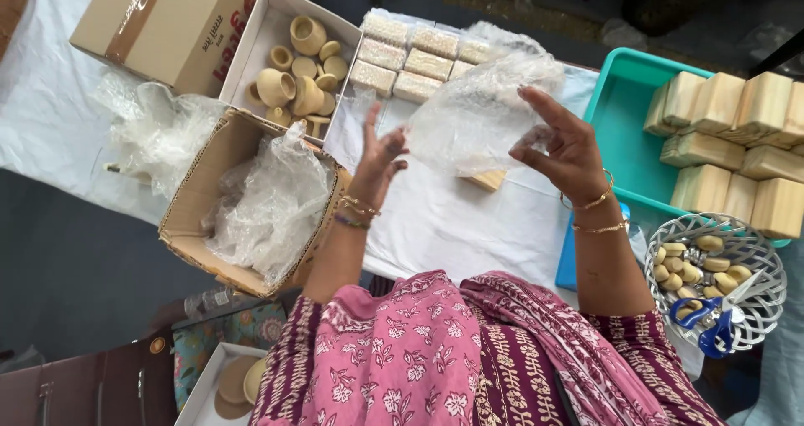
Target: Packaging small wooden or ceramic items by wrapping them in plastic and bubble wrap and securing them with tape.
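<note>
Above the white-clothed bench's middle, you hold a crumpled bubble-wrap sheet [481,112] between both raised hands, right hand [565,145] pinching its right edge, left hand [378,160] spread open at its left, a wooden block [486,180] just below.

A single head-worn camera is looking steeply down from above the person, facing forward over the lap onto the white-covered table [469,225], sitting close, with the table's far edge lying along the frame's top.
</note>
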